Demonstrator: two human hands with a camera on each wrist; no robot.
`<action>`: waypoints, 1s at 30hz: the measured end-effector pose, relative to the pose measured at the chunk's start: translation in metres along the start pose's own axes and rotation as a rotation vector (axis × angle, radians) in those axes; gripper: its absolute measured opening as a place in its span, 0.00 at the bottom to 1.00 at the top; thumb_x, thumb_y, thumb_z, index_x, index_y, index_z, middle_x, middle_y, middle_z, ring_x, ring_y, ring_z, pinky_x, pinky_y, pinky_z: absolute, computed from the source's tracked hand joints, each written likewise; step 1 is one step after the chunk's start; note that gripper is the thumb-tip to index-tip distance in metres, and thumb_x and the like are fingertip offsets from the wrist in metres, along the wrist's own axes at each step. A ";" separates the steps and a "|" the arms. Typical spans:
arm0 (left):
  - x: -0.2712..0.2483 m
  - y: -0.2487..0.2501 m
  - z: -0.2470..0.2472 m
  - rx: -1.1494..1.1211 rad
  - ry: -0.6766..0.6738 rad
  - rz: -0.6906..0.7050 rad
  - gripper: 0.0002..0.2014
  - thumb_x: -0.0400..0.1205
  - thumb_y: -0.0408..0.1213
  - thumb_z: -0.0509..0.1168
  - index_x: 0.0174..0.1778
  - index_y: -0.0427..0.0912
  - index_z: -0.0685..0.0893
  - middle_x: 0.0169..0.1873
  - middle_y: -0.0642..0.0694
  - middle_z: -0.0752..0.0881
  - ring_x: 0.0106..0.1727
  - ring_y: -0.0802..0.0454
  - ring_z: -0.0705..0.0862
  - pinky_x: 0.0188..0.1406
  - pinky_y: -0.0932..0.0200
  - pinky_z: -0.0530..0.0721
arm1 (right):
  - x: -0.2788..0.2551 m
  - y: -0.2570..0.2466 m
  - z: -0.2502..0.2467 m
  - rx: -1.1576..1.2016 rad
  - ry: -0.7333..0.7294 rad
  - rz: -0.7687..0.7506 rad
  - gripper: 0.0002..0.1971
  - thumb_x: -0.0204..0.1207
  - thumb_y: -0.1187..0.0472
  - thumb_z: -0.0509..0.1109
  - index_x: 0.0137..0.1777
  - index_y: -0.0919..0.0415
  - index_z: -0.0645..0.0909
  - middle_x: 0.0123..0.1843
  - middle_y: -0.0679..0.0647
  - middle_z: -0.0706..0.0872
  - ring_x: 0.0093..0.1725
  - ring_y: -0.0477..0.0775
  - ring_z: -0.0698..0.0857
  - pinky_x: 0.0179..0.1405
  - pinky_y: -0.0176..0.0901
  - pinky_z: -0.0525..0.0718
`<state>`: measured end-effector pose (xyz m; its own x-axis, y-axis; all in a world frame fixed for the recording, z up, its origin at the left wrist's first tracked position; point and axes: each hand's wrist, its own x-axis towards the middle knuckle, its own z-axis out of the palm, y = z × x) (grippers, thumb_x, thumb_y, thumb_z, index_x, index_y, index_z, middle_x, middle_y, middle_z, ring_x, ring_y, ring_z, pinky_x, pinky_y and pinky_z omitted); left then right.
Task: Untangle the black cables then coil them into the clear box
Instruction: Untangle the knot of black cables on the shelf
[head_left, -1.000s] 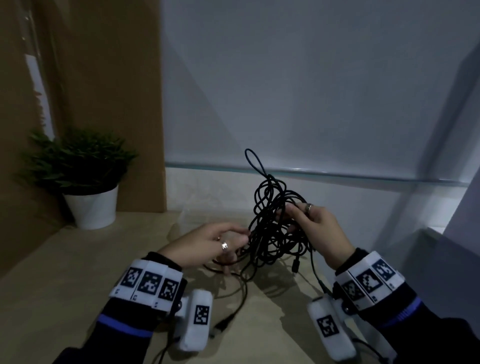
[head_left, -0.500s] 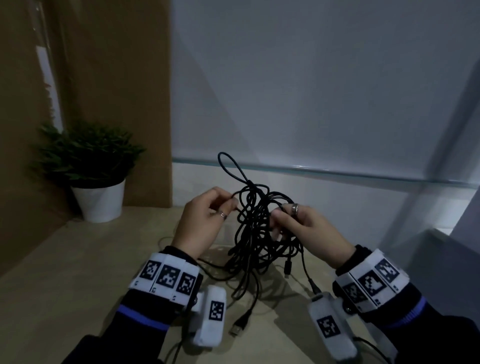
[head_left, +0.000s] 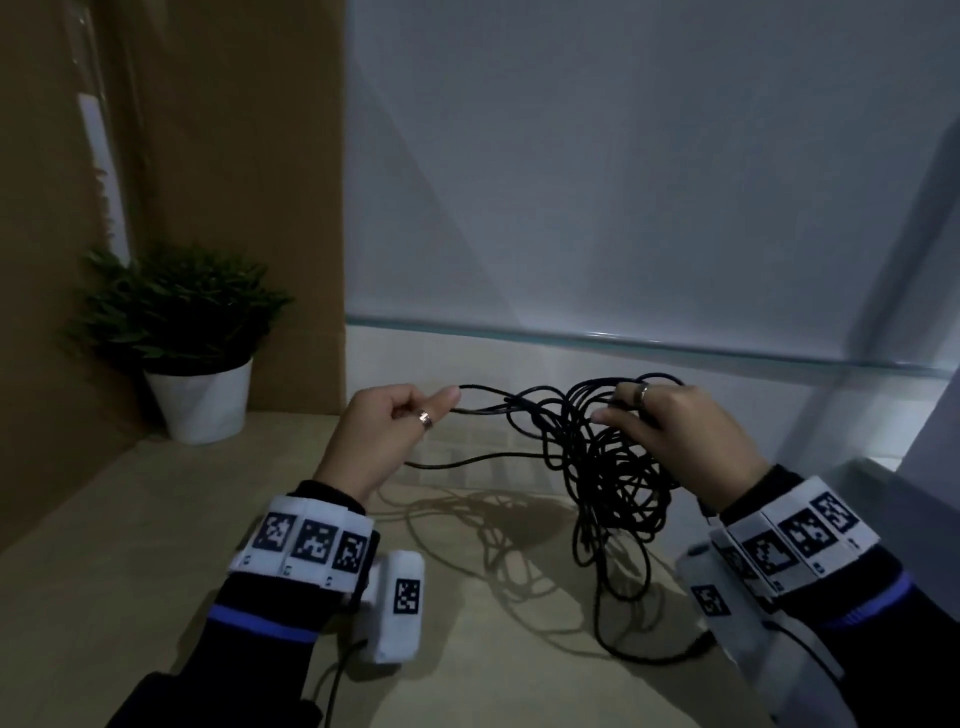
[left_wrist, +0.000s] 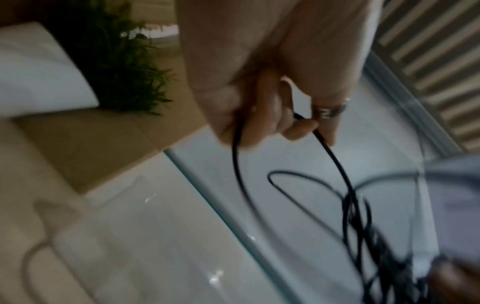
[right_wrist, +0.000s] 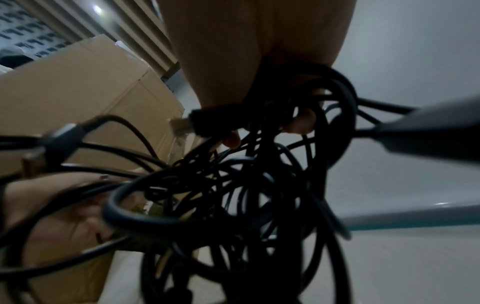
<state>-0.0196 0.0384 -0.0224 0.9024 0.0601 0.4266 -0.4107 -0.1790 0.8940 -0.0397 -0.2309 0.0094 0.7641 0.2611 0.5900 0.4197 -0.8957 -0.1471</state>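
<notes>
Against the wall at the far left stands the potted plant (head_left: 195, 338), well clear of the work. To its right the left hand (head_left: 387, 431) pinches a doubled strand of black cable (head_left: 488, 402) between thumb and curled fingers; half a second ago that hand sat close against the knot, and it has since drawn away to the left, so the strand now runs taut and nearly level across to the tangle (head_left: 608, 467). That suggests one cable is being teased free, though the main knot looks barely loosened, so the untangling is early and no coiling has begun. The tangle hangs right of the left hand, bunched under the right hand (head_left: 675, 431), whose fingers curl round its upper loops; the right wrist view shows several strands and a connector packed against the palm. Loose loops trail from the tangle down onto the wooden surface (head_left: 130, 519), which lies bare between the plant and the left hand, giving room to pull further that way. A clear box edge (head_left: 862, 467) seems to show just right of the right wrist, though it is too dim to be sure; the wall panel behind limits reach forward.
</notes>
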 end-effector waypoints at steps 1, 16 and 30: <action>0.000 0.002 -0.001 -0.150 -0.050 -0.091 0.18 0.78 0.41 0.68 0.26 0.34 0.79 0.17 0.55 0.63 0.19 0.56 0.64 0.34 0.60 0.78 | 0.001 0.004 0.001 0.014 0.040 0.003 0.15 0.75 0.44 0.64 0.38 0.55 0.79 0.26 0.47 0.76 0.32 0.54 0.78 0.33 0.52 0.79; 0.010 0.006 -0.023 -0.365 0.279 -0.115 0.07 0.79 0.38 0.67 0.36 0.44 0.83 0.16 0.57 0.70 0.18 0.64 0.69 0.21 0.74 0.73 | 0.008 0.033 0.006 -0.069 0.280 0.161 0.15 0.77 0.45 0.65 0.42 0.57 0.83 0.24 0.41 0.68 0.29 0.53 0.73 0.25 0.41 0.63; 0.001 0.004 -0.035 0.125 0.778 0.348 0.06 0.76 0.37 0.72 0.47 0.42 0.86 0.32 0.51 0.74 0.34 0.66 0.74 0.32 0.79 0.71 | 0.011 0.000 0.004 -0.144 0.317 0.021 0.15 0.77 0.46 0.67 0.42 0.58 0.85 0.25 0.48 0.72 0.26 0.52 0.72 0.20 0.36 0.59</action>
<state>-0.0247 0.0717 -0.0132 0.3634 0.6296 0.6867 -0.5885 -0.4164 0.6931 -0.0293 -0.2270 0.0126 0.5724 0.1377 0.8083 0.3151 -0.9470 -0.0618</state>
